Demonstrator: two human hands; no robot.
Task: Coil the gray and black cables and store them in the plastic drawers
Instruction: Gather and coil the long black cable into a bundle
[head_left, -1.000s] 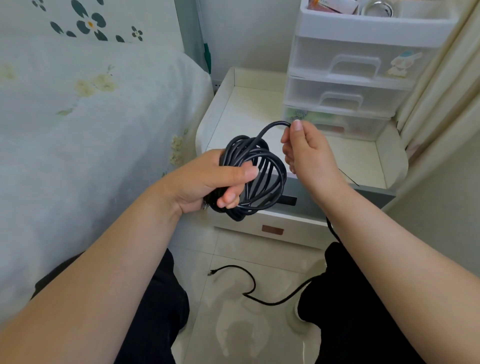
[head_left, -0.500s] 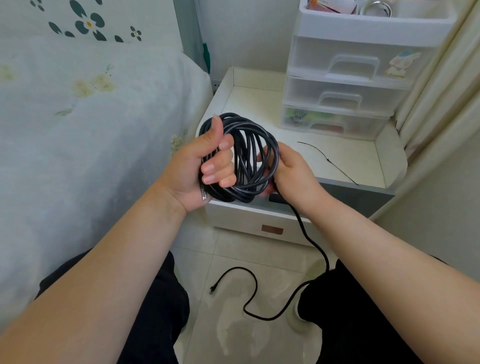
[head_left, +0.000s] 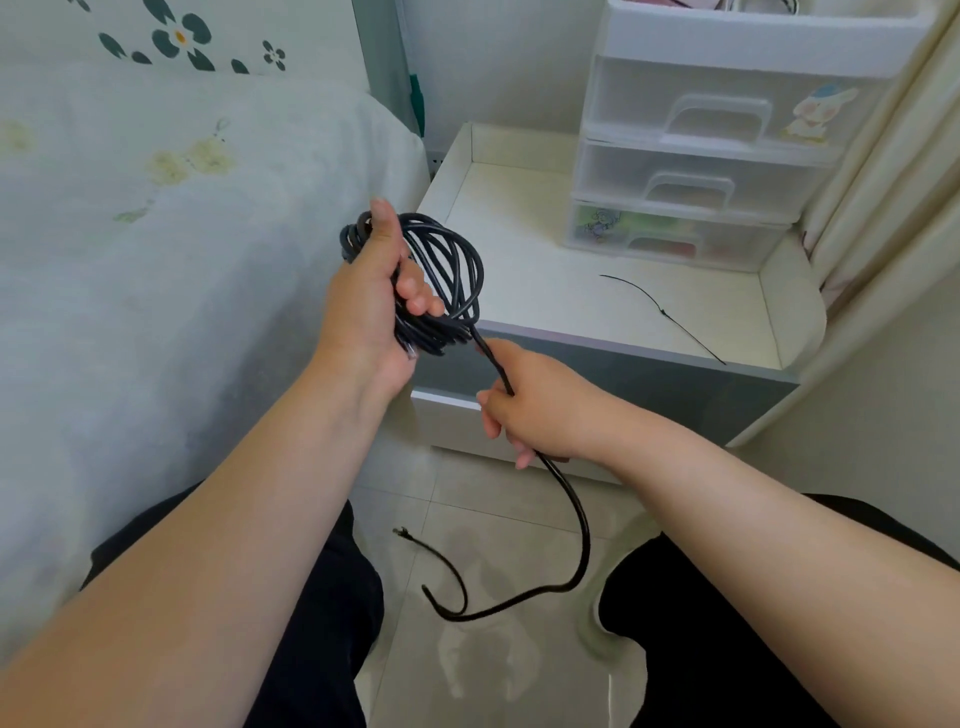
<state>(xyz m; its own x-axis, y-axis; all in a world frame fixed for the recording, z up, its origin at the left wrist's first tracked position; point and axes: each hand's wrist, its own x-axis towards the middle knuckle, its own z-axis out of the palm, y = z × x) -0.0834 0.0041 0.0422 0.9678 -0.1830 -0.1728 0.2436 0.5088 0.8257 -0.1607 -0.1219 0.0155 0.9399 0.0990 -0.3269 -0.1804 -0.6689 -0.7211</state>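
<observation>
A black cable (head_left: 451, 270) is wound into a coil of several loops, and my left hand (head_left: 371, 306) grips that coil in front of the nightstand. My right hand (head_left: 535, 410) is closed around the loose strand just below the coil. The free tail (head_left: 576, 530) hangs from my right hand, curves over the floor tiles and ends in a plug (head_left: 402, 532). The clear plastic drawers (head_left: 727, 150) stand at the back right of the nightstand, all shut. No gray cable shows.
A thin black cable tie (head_left: 660, 312) lies on the white nightstand top (head_left: 545, 260). A bed with a floral cover (head_left: 156, 234) fills the left. A curtain (head_left: 883, 182) hangs at the right. My knees in dark trousers frame the floor.
My right hand has come off the coil and slid down the loose strand toward me. My left hand has turned the coil more upright. The floor tail has shifted.
</observation>
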